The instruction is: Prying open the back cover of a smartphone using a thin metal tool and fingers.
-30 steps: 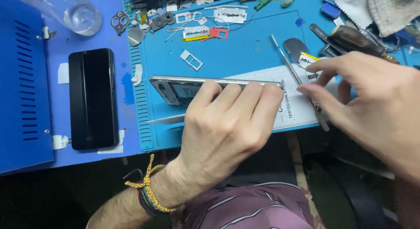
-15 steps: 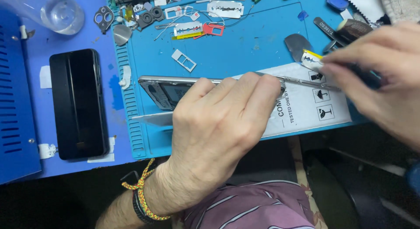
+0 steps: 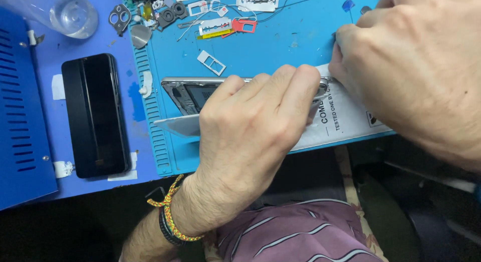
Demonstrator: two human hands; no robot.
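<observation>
Right hand point(image 3: 416, 66) moved in against phone frame point(image 3: 190, 89); left hand point(image 3: 250, 126) steadying.

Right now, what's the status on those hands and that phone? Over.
Left hand clamps the opened phone on edge on the blue mat. Right hand pinched at its right end; tool hidden. White sheet underneath, loose parts nearby.

My work mat point(image 3: 300, 36) is bright blue, and the metal box point(image 3: 20, 116) beside it a deeper blue. The phone point(image 3: 95, 114) lying flat is glossy black. One card tray point(image 3: 244, 25) is red. My wrist cord point(image 3: 170, 214) is yellow, red and green (braided), my shirt point(image 3: 290, 234) purple with pale stripes.
</observation>
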